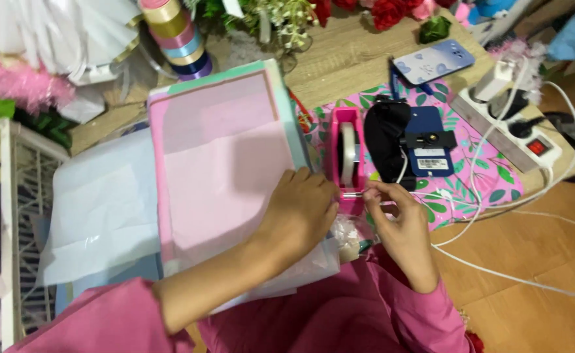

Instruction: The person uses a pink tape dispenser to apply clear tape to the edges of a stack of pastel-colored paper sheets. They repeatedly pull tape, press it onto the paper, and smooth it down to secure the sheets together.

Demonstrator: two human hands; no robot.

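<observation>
My left hand point(304, 208) and my right hand point(397, 222) meet at the front of a pink tape dispenser point(348, 151). Both pinch a short strip of clear tape point(356, 193) stretched between their fingertips at the dispenser's cutter. Under my left hand lies a stack of pink wrapping paper point(222, 157) with a pale blue-green sheet under it. A clear plastic bundle point(346, 236) sits between my wrists, partly hidden. I wear pink sleeves.
A blue and black device point(413, 138) lies right of the dispenser on a floral mat point(477, 176). A phone point(433, 61), a power strip point(506, 127) with white cables, stacked ribbon rolls point(173, 36), red flowers point(392, 10) and a white rack point(13, 222) surround the wooden table.
</observation>
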